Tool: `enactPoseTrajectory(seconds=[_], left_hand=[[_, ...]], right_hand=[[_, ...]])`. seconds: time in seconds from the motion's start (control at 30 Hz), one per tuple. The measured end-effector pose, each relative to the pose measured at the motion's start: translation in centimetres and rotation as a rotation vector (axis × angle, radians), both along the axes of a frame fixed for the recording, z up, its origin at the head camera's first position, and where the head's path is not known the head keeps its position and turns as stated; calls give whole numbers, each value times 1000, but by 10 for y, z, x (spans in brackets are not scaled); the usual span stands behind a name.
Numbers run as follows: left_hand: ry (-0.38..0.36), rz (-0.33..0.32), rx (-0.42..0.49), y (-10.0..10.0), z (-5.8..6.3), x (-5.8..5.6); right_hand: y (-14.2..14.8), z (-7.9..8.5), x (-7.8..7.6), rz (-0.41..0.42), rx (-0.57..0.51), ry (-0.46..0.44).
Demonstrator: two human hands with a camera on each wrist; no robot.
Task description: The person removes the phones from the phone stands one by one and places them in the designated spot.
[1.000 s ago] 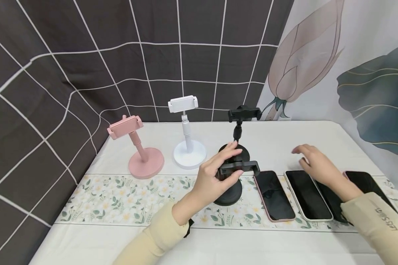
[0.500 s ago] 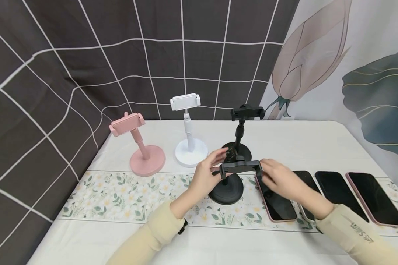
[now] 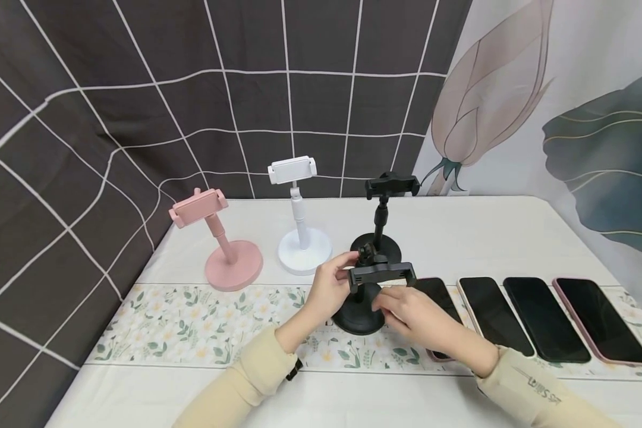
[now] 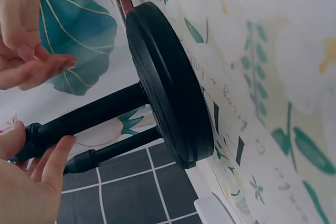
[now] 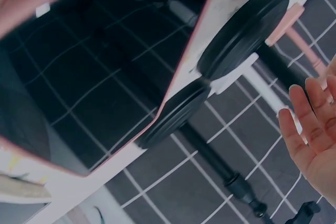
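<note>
Close in front of me stands a black phone stand (image 3: 359,316) with a round base, its clamp tipped towards me. My left hand (image 3: 329,291) grips its pole (image 4: 94,109) at the collar, thumb on one side and fingers on the other. Beside the same pole is my right hand (image 3: 414,315), fingers loosely bent; the left wrist view shows a gap between that hand and the pole. My right forearm passes over a pink-edged phone (image 3: 438,292), hiding part of it. Just behind, a second black phone stand (image 3: 381,221) stands upright.
A white phone stand (image 3: 304,252) and a pink phone stand (image 3: 234,270) stand to the left. Three more phones lie face up on the right: one pale-edged (image 3: 494,315), one black (image 3: 545,321), one pink-edged (image 3: 601,321). A dark grid curtain (image 3: 321,107) hangs behind the table.
My right hand has come left from above the phones, past the stand's clamp, to beside its pole. My left hand has moved from the clamp down to the pole.
</note>
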State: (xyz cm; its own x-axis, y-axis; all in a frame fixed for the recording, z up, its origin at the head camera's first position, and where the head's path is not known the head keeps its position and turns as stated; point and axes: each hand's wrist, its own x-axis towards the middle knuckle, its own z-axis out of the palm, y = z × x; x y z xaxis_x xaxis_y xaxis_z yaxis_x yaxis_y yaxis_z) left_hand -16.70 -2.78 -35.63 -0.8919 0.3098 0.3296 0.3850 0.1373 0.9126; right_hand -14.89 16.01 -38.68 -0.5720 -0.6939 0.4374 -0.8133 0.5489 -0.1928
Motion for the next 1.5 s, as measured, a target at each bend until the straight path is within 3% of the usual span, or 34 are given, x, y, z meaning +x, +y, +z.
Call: enactPoseTrajectory(seconds=[0.1, 0.23, 0.37, 0.47, 0.67, 0.83, 1.07, 1.3, 1.5], left_hand=[[8, -10, -7, 1, 1, -1], [98, 15, -56, 4, 2, -5], [190, 20, -89, 13, -2, -20], [236, -36, -126, 25, 3, -32], [361, -138, -296, 58, 26, -51], [452, -194, -371, 95, 28, -71], [428, -217, -341, 142, 15, -98], [396, -116, -253, 167, -5, -114], [261, -52, -226, 179, -12, -121]], right_hand=[[-4, 0, 5, 33, -6, 7], [-7, 3, 14, 72, -2, 18], [-10, 6, 23, 122, 1, 62], [-13, 7, 28, 156, 5, 102], [-19, 5, 37, 168, 31, 134], [-18, 3, 44, 126, 15, 107], [-16, 3, 47, 154, 23, 102], [-14, 1, 51, 168, 35, 108], [-10, 1, 54, 160, 52, 129]])
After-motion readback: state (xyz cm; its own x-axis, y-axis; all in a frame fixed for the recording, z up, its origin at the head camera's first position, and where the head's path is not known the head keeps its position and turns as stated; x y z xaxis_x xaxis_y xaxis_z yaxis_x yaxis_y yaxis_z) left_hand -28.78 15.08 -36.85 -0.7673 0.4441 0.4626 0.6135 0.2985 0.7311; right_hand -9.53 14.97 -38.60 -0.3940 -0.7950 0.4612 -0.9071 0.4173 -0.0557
